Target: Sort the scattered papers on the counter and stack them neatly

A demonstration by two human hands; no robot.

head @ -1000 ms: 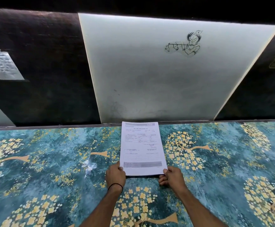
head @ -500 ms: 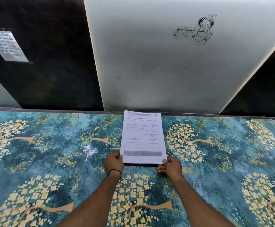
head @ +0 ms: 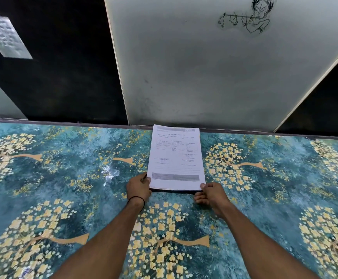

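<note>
A squared stack of white printed papers (head: 176,158) lies on the teal flowered counter (head: 63,178), its far edge against the wall. My left hand (head: 138,188) pinches the stack's near left corner, thumb on top. At the near right corner my right hand (head: 210,193) grips the stack, thumb on the top sheet and fingers curled beneath. The near edge is lifted a little and casts a dark shadow.
A pale wall panel (head: 204,67) with a black line drawing (head: 248,17) rises behind the counter, flanked by dark panels. A silvery plate (head: 5,36) hangs on the left dark panel. A shiny glare patch (head: 109,172) sits left of the stack.
The view has tilted and drawn closer, so stack and hands appear larger. Both hands keep the same hold on the stack's near corners; the stack stays against the wall.
</note>
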